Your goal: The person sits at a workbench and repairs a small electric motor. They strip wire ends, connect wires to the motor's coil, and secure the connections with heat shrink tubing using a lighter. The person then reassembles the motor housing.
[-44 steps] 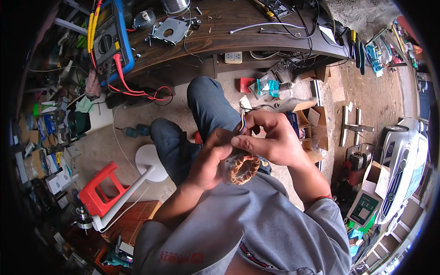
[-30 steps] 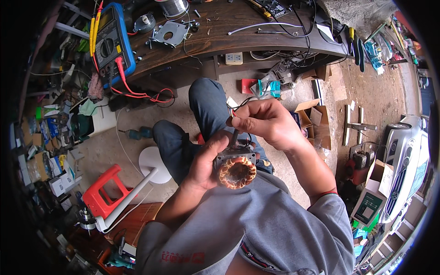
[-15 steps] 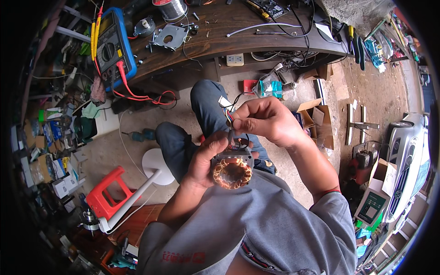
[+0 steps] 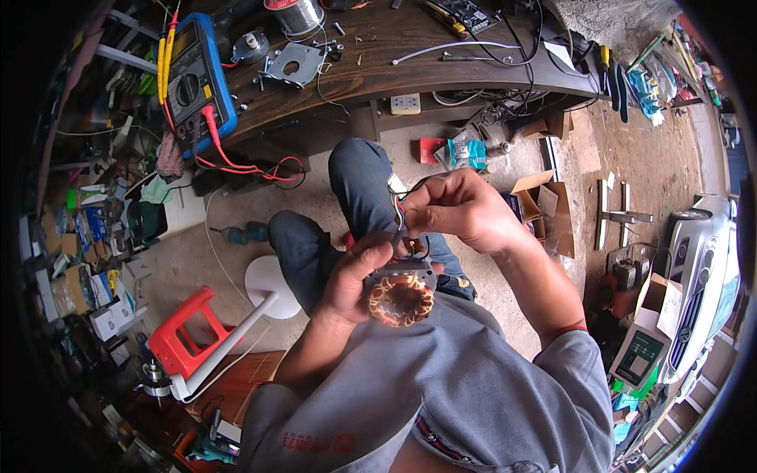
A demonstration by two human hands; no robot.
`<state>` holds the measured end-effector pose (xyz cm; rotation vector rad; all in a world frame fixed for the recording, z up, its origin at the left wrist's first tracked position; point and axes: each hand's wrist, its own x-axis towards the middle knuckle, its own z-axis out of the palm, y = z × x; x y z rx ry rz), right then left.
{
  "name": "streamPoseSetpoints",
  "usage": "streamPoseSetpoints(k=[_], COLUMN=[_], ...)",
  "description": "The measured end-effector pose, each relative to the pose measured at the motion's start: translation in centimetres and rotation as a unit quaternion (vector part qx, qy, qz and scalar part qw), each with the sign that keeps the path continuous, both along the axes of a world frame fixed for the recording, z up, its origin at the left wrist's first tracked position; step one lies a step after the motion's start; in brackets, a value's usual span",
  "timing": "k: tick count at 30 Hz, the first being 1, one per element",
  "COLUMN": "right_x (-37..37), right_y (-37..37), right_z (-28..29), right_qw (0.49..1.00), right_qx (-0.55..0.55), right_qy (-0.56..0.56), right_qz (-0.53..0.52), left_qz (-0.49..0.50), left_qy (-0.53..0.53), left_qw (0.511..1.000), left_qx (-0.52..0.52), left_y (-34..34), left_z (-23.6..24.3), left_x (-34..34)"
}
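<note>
Stator with copper windings (image 4: pixel 401 287) sits before person's chest. Left hand (image 4: pixel 351 277) clamped on its side, thumb up toward wires; stator lies at 3 to 4 o'clock from that palm, so left is nearer. Right hand (image 4: pixel 457 213), thumb and forefinger together, pinches coloured wires (image 4: pixel 398 214). Key relation: stator at 6 o'clock from pinch, wires' long axis running roughly 6 to 12. White connector (image 4: pixel 395 184) tips out at 11 o'clock from pinch. Multimeter (image 4: pixel 188 88) rests on bench (image 4: pixel 355 79) around 10 o'clock from hands.
</note>
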<state>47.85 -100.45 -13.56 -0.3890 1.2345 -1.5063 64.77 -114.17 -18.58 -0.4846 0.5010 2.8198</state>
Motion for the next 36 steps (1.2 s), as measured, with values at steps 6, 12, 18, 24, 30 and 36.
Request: streamPoseSetpoints(k=[6,12,18,24,30,36], right_x=[1.2,2.1,1.8,1.4,0.8,0.6], right_y=[0.1,0.4,0.7,1.3,1.0,1.0], right_z=[-0.2,0.5,-0.9,0.2,0.5,0.6], right_qw=[0.999,0.994,0.994,0.995,0.999,0.999], right_qx=[0.007,0.055,-0.035,0.023,0.018,0.029], right_qy=[0.014,0.073,0.048,0.061,0.016,0.027], right_qz=[-0.029,-0.066,-0.096,-0.075,-0.046,-0.037], left_qz=[0.002,-0.013,-0.010,0.022,0.018,0.018], left_qy=[-0.012,0.014,0.000,-0.013,0.004,0.003], left_qw=[1.000,1.000,0.999,0.997,0.994,0.992], left_qx=[0.001,0.016,-0.030,-0.067,-0.109,-0.128], left_y=[-0.1,-0.2,0.0,0.3,0.3,0.3], left_z=[0.3,0.5,0.1,-0.7,-0.6,-0.7], left_x=[-0.1,-0.5,-0.1,0.1,0.2,0.3])
